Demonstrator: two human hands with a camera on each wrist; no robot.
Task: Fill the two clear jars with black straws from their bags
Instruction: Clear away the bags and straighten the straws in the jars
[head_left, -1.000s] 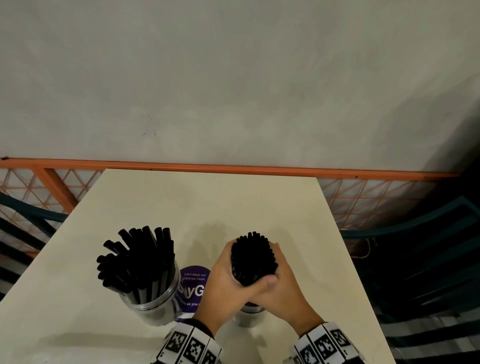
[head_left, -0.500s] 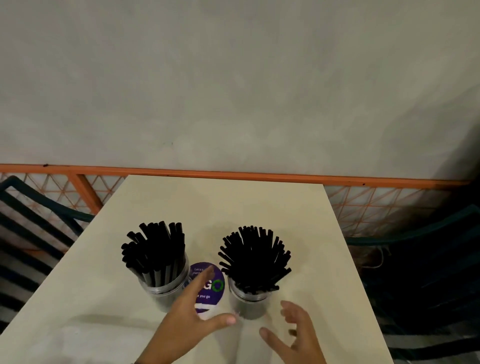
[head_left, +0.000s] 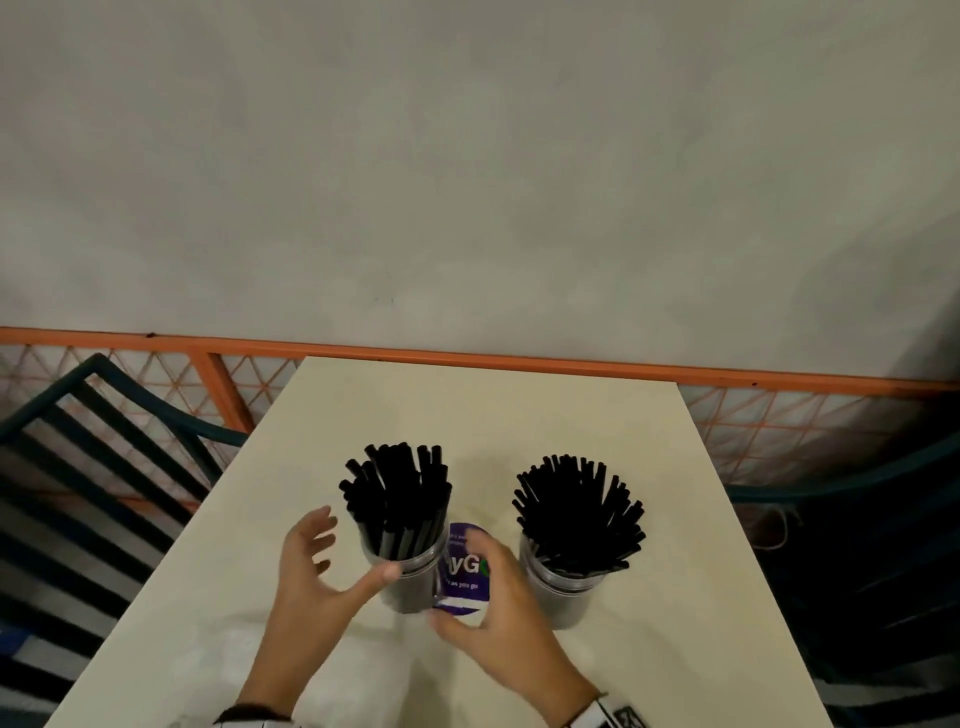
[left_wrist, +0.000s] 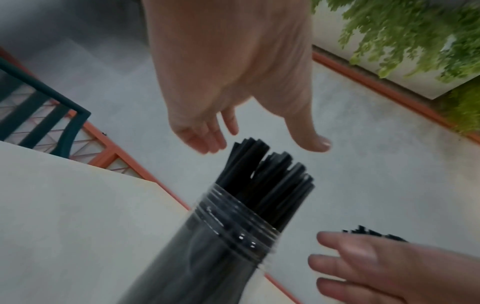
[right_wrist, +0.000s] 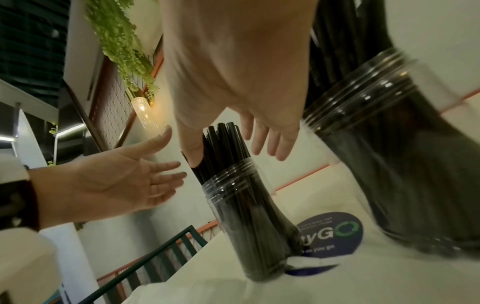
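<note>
Two clear jars packed with black straws stand upright on the cream table (head_left: 493, 415). The left jar (head_left: 408, 577) holds thicker straws (head_left: 397, 488); the right jar (head_left: 561, 587) holds thinner, fanned-out straws (head_left: 576, 504). My left hand (head_left: 332, 566) is spread open on the left side of the left jar, its thumb tip at the jar's rim. My right hand (head_left: 483, 592) is open just right of that same jar, fingers straight. Both hands flank the left jar (left_wrist: 221, 242) (right_wrist: 249, 205) and hold nothing. No bags are in view.
A round purple sticker (head_left: 465, 571) lies on the table between the jars. Dark slatted chairs (head_left: 93, 467) stand on both sides of the table. An orange mesh railing (head_left: 467, 358) and a grey wall lie beyond the far edge.
A second ago both hands were wrapped around the right jar's straw bundle. They let go, the straws fanned out, and both hands have shifted left beside the left jar.
</note>
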